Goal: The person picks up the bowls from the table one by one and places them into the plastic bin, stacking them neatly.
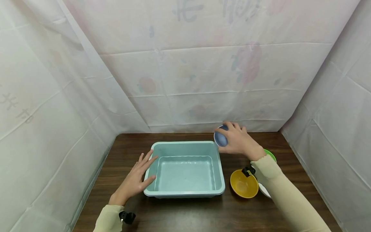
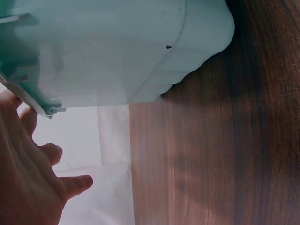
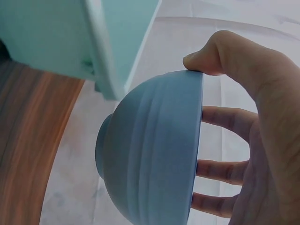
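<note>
My right hand [image 1: 238, 141] grips a blue bowl [image 1: 221, 139] by its rim, just beyond the back right corner of a light teal plastic basin [image 1: 185, 193]. In the right wrist view the bowl [image 3: 150, 145] is tipped on its side, its foot pointing left and its rim toward my palm, with the thumb and several fingers on the rim. My left hand [image 1: 134, 181] lies with spread fingers at the basin's left rim. From the left wrist view, fingertips meet the underside of that rim [image 2: 28, 96]. The basin's inside shows only its bare bottom.
A yellow bowl [image 1: 244, 185] stands on the dark wooden table [image 1: 185, 216], right of the basin. Under my right forearm, a green item [image 1: 270, 154] and a white one [image 1: 264, 190] are partly hidden. White printed sheets [image 1: 200, 80] wall the table at the back and sides.
</note>
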{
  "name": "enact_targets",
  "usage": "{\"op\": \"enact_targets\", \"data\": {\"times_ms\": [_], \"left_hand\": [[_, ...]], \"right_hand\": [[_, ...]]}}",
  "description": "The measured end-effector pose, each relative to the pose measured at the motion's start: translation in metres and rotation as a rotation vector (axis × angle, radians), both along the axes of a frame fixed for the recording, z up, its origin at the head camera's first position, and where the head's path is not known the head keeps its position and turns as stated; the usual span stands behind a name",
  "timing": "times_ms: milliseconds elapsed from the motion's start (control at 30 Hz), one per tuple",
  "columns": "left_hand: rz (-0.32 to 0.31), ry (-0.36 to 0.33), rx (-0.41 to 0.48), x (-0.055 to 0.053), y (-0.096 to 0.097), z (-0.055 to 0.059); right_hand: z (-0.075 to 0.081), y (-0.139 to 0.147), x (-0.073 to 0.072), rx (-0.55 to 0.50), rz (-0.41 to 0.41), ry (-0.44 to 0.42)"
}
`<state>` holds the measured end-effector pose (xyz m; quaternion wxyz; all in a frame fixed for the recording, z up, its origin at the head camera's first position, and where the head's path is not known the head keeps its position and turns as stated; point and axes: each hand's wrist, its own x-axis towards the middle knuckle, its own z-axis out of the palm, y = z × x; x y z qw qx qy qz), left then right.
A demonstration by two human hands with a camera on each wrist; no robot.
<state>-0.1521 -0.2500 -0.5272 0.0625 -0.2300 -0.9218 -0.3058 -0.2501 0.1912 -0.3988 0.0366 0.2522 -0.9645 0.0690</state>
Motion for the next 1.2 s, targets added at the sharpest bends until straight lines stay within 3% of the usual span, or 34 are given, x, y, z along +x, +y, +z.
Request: {"op": "enact_targets", "data": {"times_ms": [767, 1200], "left_hand": [[-0.029, 0.029, 0.041, -0.001, -0.001, -0.002], [-0.022, 0.019, 0.04, 0.0, -0.001, -0.002]], "right_hand": [[0.007, -0.044, 0.003, -0.042, 0.076, 0.01], [0.003, -0.066, 0.006, -0.053, 0.124, -0.005]]}}
